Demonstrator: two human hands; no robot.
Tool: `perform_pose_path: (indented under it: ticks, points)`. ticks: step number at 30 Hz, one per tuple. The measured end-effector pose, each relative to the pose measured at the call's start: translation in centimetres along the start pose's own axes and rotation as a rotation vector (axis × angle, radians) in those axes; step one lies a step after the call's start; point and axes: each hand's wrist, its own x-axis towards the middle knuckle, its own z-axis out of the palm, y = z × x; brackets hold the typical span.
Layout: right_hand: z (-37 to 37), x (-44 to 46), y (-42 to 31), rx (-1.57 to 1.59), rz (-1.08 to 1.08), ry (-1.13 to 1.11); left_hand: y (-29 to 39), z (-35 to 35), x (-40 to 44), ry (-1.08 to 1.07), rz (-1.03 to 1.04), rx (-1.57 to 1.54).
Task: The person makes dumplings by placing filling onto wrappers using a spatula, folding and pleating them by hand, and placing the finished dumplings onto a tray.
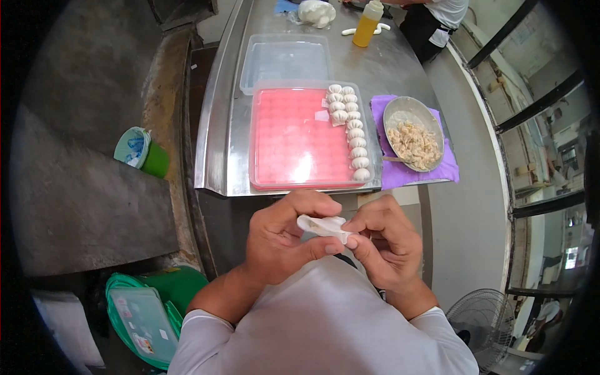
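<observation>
Dough wrapper (321,226) is held in the left hand (279,239) and pinched by the right hand (392,242).

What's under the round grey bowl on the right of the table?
A purple cloth shows around the bowl; its middle and the metal tabletop beneath are covered.

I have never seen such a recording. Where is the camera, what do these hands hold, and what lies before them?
No machine works here: a person's left hand and right hand, both bare, are seen by one camera worn on the head, looking forward and down. Together they hold a white dough wrapper, partly gathered. On the steel table ahead is a pink tray with pleated dumplings along its right side. Right of it, a bowl of filling rests on a purple cloth; farther back stands a squeeze bottle of yellow liquid.
</observation>
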Motion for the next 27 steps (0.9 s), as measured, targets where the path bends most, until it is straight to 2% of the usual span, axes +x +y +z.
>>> perform_pose_path:
  ticks: [3,10,12,13,19,24,27]
  points:
    - [0.1,-0.2,-0.2,-0.007,0.039,-0.053,-1.0,-0.3,-0.3,0.013,0.094,-0.041]
    - [0.7,-0.4,-0.5,0.025,0.071,-0.007,-0.3,-0.2,-0.4,-0.063,0.050,0.108]
    - [0.7,-0.5,-0.5,0.010,0.081,-0.017,-1.0,0.6,-0.8,0.100,0.134,-0.102]
    - [0.8,-0.4,-0.5,0.006,0.061,-0.018,-1.3,0.3,-0.8,0.098,0.136,-0.103]
    - [1.3,-0.1,0.3,0.027,-0.022,0.037,-1.0,-1.2,-0.4,-0.114,0.190,0.180]
    - [1.3,0.1,-0.2,-0.054,-0.005,-0.012,-2.0,-0.2,-0.7,0.070,0.224,-0.049]
    - [1.7,0.3,-0.2,-0.044,-0.055,-0.035,-2.1,-1.2,-0.7,-0.010,0.209,0.046]
